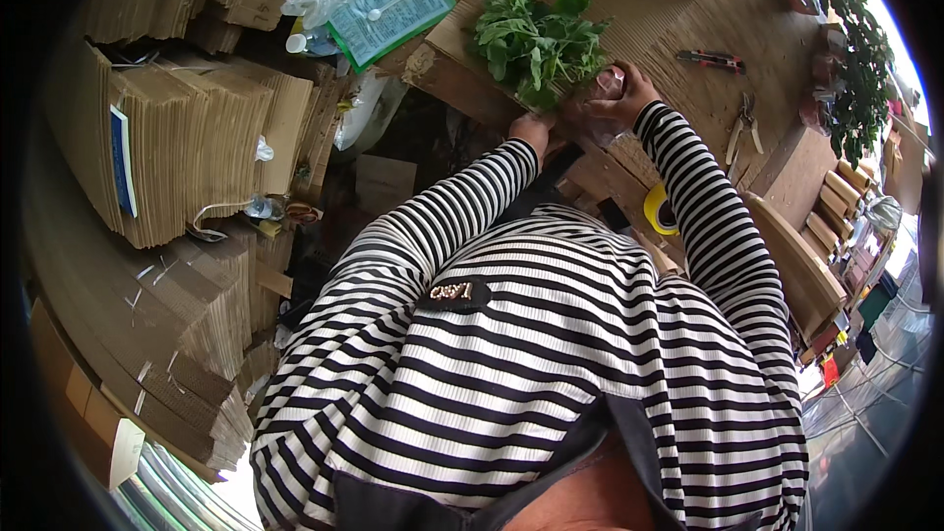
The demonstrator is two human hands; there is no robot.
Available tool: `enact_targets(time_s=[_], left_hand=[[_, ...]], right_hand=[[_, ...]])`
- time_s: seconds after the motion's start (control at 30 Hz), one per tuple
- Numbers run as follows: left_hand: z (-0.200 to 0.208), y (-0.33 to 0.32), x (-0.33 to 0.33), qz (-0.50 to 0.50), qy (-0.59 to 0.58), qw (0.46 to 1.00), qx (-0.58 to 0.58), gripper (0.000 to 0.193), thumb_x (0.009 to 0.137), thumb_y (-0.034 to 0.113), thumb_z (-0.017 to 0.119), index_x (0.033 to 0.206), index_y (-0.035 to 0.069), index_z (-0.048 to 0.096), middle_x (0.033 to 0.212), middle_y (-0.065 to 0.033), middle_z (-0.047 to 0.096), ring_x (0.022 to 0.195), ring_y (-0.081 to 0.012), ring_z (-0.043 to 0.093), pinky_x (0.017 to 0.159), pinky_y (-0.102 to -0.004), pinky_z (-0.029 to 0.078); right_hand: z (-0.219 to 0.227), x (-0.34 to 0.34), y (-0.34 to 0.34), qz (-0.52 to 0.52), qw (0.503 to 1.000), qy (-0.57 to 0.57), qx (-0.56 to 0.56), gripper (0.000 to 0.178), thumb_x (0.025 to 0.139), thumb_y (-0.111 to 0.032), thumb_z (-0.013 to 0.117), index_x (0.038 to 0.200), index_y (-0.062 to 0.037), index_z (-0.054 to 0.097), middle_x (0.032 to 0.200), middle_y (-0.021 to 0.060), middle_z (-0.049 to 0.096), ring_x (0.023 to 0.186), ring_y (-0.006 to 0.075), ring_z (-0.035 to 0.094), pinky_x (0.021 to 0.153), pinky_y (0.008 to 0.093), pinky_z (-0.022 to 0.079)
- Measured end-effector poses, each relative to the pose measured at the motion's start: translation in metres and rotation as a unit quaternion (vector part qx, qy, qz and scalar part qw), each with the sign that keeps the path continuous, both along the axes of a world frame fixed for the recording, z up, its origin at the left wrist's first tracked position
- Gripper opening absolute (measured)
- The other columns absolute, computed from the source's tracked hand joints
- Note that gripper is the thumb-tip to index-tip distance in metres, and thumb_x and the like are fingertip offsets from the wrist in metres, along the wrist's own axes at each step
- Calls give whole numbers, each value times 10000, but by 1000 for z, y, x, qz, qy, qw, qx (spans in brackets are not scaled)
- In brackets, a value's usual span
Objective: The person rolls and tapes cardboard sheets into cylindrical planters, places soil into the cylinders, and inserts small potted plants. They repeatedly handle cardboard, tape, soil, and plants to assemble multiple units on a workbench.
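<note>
Two hands at the near edge of the wooden table: right hand curled round a plastic-wrapped pot, left hand beneath the leafy plant, grip hidden, presumably steadying it. Utility knife and pruning shears lie rightward, probably for reach.

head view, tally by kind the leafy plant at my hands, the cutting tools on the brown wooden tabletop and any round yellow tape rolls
Bushy green leafy plant: 1
Red-and-black utility knife: 1
Pale-handled metal pruning shears: 1
Round yellow tape roll: 1
Total: 4
</note>
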State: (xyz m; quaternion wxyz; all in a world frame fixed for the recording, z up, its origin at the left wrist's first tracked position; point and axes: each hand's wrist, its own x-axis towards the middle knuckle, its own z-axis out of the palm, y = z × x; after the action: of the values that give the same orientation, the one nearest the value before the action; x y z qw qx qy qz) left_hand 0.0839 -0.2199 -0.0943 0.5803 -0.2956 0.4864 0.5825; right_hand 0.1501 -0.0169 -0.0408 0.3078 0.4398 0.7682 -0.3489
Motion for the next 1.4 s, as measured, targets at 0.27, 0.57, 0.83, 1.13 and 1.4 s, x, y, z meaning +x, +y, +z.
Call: enact_targets(time_s=[0.27, 0.57, 0.83, 1.13, 1.4], left_hand=[[0, 11, 10, -34, 5, 998, -55, 347, 976, 30, 460, 1312, 15, 543, 1205, -147, 616, 1021, -320, 663, 857, -474, 618], [28, 17, -4, -9, -44, 998, -54, 269, 920, -40, 466, 1177, -62, 544, 1129, -181, 606, 1023, -355, 661, 912, -484, 605], [52, 7, -26, -175, -15, 984, -19, 288, 928, -44, 464, 1203, -38, 550, 1137, -178, 646, 1002, -316, 679, 828, -436, 603], [79, 134, -117, -635, 523, 531, 205, 298, 896, 10, 517, 1153, 58, 661, 1099, -147, 730, 1014, -317, 703, 893, -391, 555], [32, 200, -120, -871, 410, 167, 212, 392, 1030, 452, 464, 1277, 217, 657, 1241, -57, 689, 1307, -283, 502, 1086, -488, 349]], right_hand=[[23, -8, -10, 61, 996, -49, 36, 1207, 630, -614, 874, 1572, -137, 290, 1538, 221, 400, 1383, 380, 458, 1152, 454, 403], [30, 32, -89, 142, 913, 196, 327, 947, 739, -462, 724, 1525, -70, 370, 1562, 226, 331, 1420, 515, 289, 1105, 642, 314], [-4, 34, -94, 105, 846, 278, 443, 558, 845, -298, 630, 1381, -180, 533, 1461, 114, 413, 1374, 446, 333, 997, 530, 443], [-30, 46, -115, 90, 825, 298, 471, 562, 874, -313, 629, 1394, -228, 435, 1483, 123, 390, 1352, 425, 385, 1007, 623, 402], [-30, 51, -116, 74, 829, 318, 453, 527, 878, -215, 625, 1381, -163, 480, 1522, 146, 393, 1389, 459, 380, 1049, 606, 416]])
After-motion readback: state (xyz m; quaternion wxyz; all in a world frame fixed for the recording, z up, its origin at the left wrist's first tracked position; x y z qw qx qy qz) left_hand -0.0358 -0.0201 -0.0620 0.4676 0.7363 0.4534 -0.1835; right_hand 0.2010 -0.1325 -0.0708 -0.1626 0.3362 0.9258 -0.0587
